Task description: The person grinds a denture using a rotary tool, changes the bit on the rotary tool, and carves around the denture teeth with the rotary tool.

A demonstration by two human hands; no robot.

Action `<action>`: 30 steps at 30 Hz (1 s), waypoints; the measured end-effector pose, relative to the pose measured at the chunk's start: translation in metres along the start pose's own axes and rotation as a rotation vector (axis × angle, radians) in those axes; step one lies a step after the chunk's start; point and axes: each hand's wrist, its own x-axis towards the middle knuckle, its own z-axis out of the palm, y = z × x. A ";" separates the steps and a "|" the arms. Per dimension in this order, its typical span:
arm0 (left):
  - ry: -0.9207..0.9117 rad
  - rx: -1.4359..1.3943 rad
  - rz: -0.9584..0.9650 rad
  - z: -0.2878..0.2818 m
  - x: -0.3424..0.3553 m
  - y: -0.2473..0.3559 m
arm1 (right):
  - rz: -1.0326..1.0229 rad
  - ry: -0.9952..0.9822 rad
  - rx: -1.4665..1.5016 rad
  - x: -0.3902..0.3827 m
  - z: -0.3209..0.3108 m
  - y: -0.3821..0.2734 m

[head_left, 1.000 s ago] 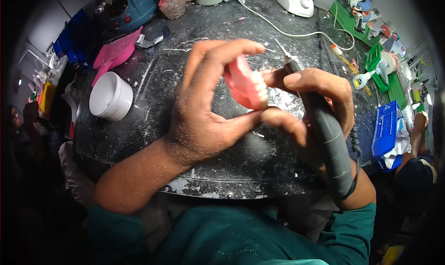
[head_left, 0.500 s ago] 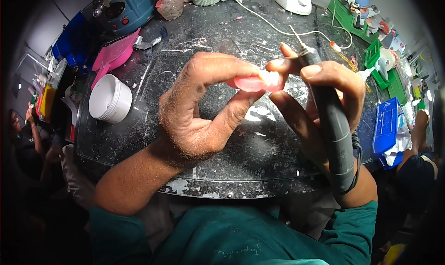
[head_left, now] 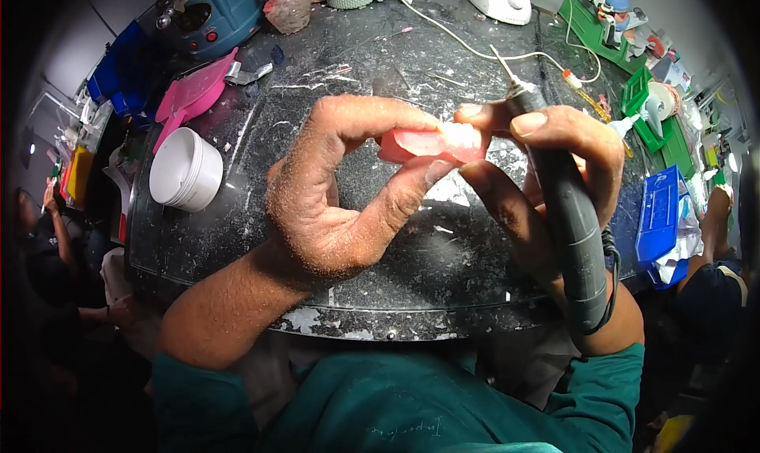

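here, curved pink denture [head_left: 418,143] between dusty left fingers [head_left: 372,114], tapered black handpiece [head_left: 567,215]

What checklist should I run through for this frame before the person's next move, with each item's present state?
1. Pink denture held: ok, the left hand pinches it and right-hand fingertips meet its toothed end.
2. Dark handpiece held: ok, in the right hand.
3. Thin metal tip off the denture: ok, it points up and away.
4. Tip stopped: cannot tell from stills.
5. Tabletop free of debris: not ok, pale dust and scraps lie on it.
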 end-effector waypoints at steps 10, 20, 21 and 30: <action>0.147 -0.499 -0.311 0.015 0.006 -0.002 | 0.085 0.055 0.061 -0.005 0.009 -0.003; 0.054 -0.576 -0.462 0.011 0.007 0.007 | 0.118 0.084 0.089 -0.005 0.016 -0.008; 0.044 -0.563 -0.462 0.010 0.007 0.006 | 0.117 0.083 0.092 -0.005 0.015 -0.008; -0.075 -0.345 -0.432 0.000 0.005 0.004 | 0.011 -0.155 -0.051 -0.003 -0.009 -0.013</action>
